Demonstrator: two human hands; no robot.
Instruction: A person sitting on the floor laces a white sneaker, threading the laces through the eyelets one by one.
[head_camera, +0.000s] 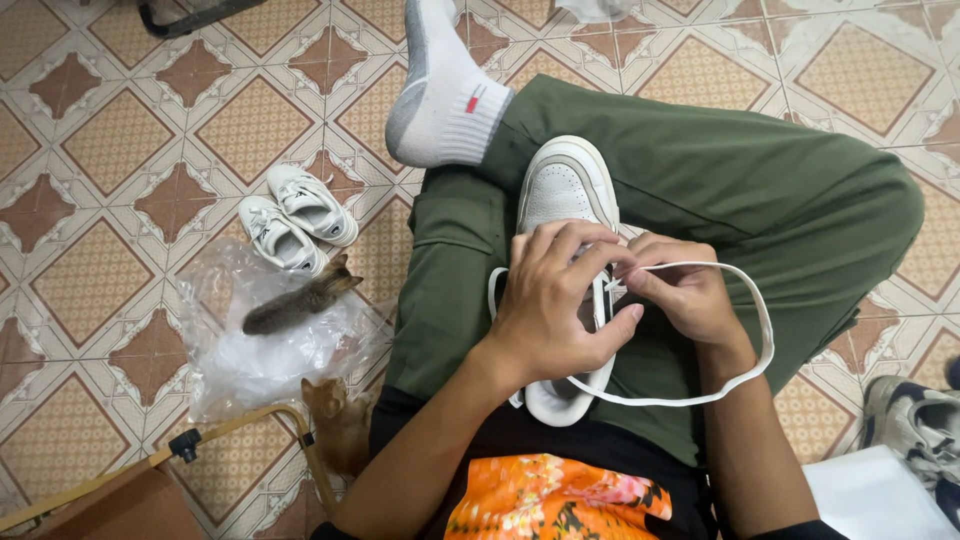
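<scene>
head view:
shoe: white sneaker (565, 190) on lap, toe pointing away, on green trousers (740, 170)
left hand: (555, 300) fingers curled over shoe's middle, gripping it
right hand: (685, 290) pinched shut on white lace (745, 375), lace loops out to the right
floor: two kittens (300, 303) on plastic bag (250, 360), small white shoes (295, 218) beside

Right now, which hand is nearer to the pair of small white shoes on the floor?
The left hand. It rests on the white sneaker in the lap, on the side toward the small white shoes. The right hand pinches the white lace, farther away.
</scene>
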